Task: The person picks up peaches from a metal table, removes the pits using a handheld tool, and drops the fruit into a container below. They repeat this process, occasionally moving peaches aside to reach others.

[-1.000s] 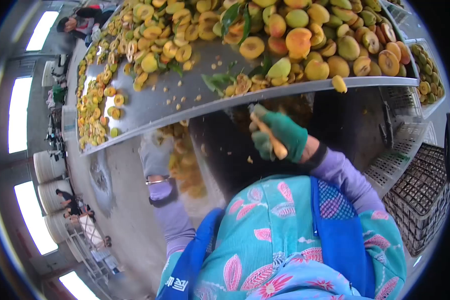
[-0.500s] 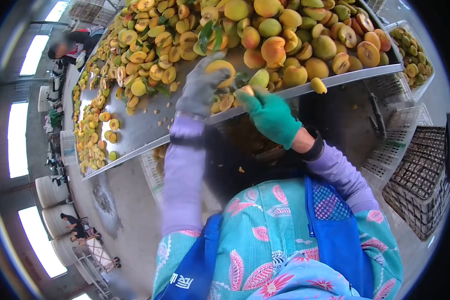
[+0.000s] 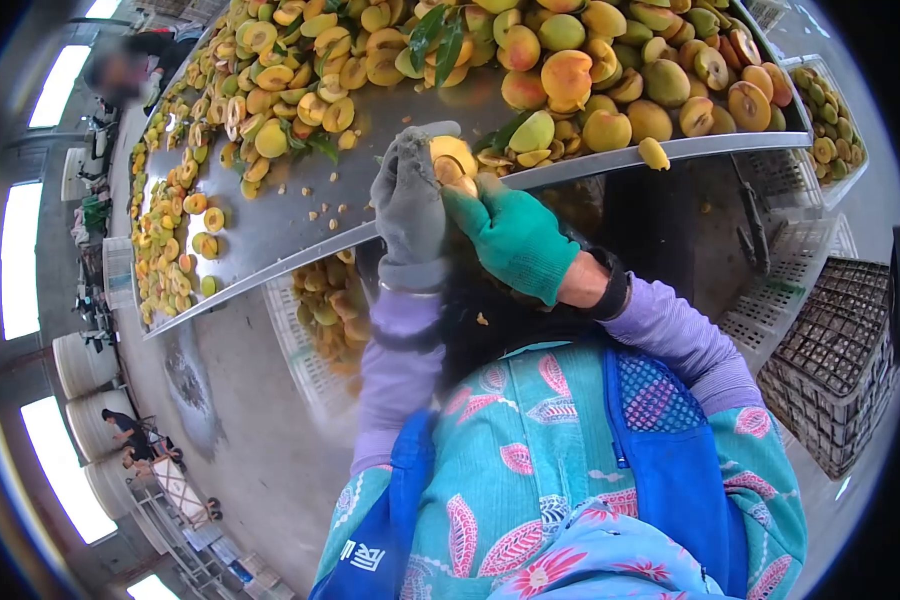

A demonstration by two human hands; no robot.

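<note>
One green glove [image 3: 520,240], one grey glove [image 3: 408,195], one metal table [image 3: 282,218], two fruit-filled crates [image 3: 292,335] [image 3: 854,172], stone fruits [image 3: 568,78] beyond counting.

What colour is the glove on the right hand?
Green; the glove shows best in the head view.

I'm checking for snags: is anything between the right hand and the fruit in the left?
Nothing visible stands between: the green-gloved right hand is close up at the fruit that the left hand holds.
</note>
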